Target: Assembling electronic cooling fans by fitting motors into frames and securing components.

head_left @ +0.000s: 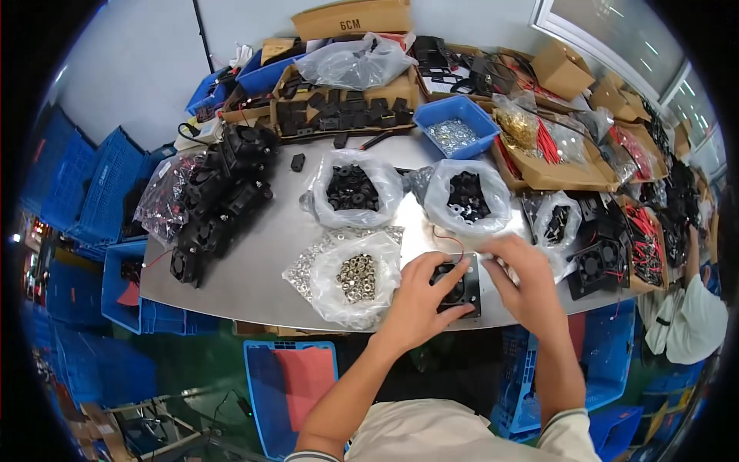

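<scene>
A black square cooling fan (pixel 471 291) on a flat black plate lies at the near edge of the metal table, with a red wire curling up behind it. Across its left side, my left hand (pixel 417 306) grips it between thumb and fingers. My right hand (pixel 526 276) is at the plate's far right corner, fingers drawn together; whatever is between them is hidden. Left of my left hand sits an open plastic bag of metal nuts (pixel 357 279). Beyond the fan are a bag of small black parts (pixel 468 196) and a bag of black round pieces (pixel 352 189).
Finished-looking black fans (pixel 223 192) are piled at the table's left. A blue bin of small metal parts (pixel 454 137) and cardboard trays (pixel 566 173) line the back. More fans (pixel 596 262) stand at the right. Blue crates (pixel 289 346) flank me below. A co-worker's sleeve (pixel 702 319) shows far right.
</scene>
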`<action>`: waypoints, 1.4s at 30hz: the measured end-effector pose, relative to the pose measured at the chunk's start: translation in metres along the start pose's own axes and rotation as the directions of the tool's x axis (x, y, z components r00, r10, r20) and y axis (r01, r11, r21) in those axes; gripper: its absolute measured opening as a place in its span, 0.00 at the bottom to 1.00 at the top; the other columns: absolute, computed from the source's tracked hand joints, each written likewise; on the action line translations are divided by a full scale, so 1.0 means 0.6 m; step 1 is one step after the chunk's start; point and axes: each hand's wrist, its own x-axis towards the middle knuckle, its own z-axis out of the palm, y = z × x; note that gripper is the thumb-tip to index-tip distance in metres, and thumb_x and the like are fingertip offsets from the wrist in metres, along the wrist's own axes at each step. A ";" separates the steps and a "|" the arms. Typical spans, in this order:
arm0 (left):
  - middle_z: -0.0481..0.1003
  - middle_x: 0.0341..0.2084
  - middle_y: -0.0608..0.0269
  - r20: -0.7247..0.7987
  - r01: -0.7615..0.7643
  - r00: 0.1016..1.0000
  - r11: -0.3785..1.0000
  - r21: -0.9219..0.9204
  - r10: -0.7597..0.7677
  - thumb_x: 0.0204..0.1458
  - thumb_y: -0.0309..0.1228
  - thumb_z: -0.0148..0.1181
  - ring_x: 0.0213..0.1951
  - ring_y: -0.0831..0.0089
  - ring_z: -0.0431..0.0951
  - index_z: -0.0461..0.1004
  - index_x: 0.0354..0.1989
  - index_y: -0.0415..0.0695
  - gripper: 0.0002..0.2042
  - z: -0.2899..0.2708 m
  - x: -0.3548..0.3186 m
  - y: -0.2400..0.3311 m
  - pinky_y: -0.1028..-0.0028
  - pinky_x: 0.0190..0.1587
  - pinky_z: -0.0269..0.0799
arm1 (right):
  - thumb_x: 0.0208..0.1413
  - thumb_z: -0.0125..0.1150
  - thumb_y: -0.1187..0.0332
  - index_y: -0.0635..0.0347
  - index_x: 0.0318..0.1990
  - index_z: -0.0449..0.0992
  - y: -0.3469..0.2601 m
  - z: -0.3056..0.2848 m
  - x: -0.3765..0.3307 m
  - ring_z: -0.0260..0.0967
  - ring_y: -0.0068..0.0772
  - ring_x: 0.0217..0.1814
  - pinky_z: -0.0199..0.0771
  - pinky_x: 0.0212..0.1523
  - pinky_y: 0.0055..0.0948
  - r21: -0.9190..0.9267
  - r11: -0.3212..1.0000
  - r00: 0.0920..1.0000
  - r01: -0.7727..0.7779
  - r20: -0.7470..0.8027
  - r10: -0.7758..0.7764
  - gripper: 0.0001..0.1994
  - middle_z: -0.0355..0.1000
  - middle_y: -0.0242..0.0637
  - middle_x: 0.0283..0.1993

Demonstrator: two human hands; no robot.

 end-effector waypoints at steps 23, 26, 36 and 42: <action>0.68 0.49 0.54 0.012 0.018 1.000 1.000 0.021 -0.018 0.41 0.36 0.72 0.54 0.53 0.68 0.72 0.57 0.48 0.30 0.003 0.008 0.001 0.59 0.57 0.63 | 0.51 0.63 0.74 0.68 0.39 0.77 0.028 0.029 0.130 0.71 0.19 0.37 0.73 0.40 0.23 0.555 0.809 0.981 -0.193 0.093 0.169 0.09 0.76 0.32 0.33; 0.68 0.50 0.53 0.029 0.020 0.999 1.000 0.024 -0.020 0.39 0.36 0.73 0.54 0.53 0.68 0.72 0.58 0.48 0.32 0.002 0.009 0.007 0.59 0.57 0.63 | 0.52 0.63 0.76 0.68 0.41 0.76 0.035 -0.005 0.034 0.74 0.22 0.40 0.74 0.43 0.23 0.670 0.649 0.926 -0.360 0.172 0.336 0.09 0.76 0.35 0.37; 0.68 0.51 0.53 0.037 0.039 0.999 0.999 0.011 -0.039 0.35 0.28 0.75 0.54 0.55 0.68 0.71 0.59 0.44 0.35 0.009 0.008 0.006 0.62 0.55 0.66 | 0.54 0.64 0.75 0.66 0.37 0.78 0.052 0.048 -0.082 0.68 0.15 0.28 0.67 0.29 0.18 0.512 0.766 0.917 -0.390 0.137 0.375 0.05 0.70 0.28 0.32; 0.67 0.52 0.53 0.025 0.046 0.999 0.998 0.040 -0.047 0.35 0.28 0.75 0.54 0.55 0.68 0.71 0.58 0.45 0.35 0.011 0.006 0.007 0.63 0.56 0.66 | 0.54 0.64 0.73 0.65 0.36 0.78 0.049 0.027 -0.079 0.68 0.18 0.29 0.68 0.31 0.21 0.344 0.862 0.924 -0.372 0.056 0.377 0.05 0.71 0.31 0.32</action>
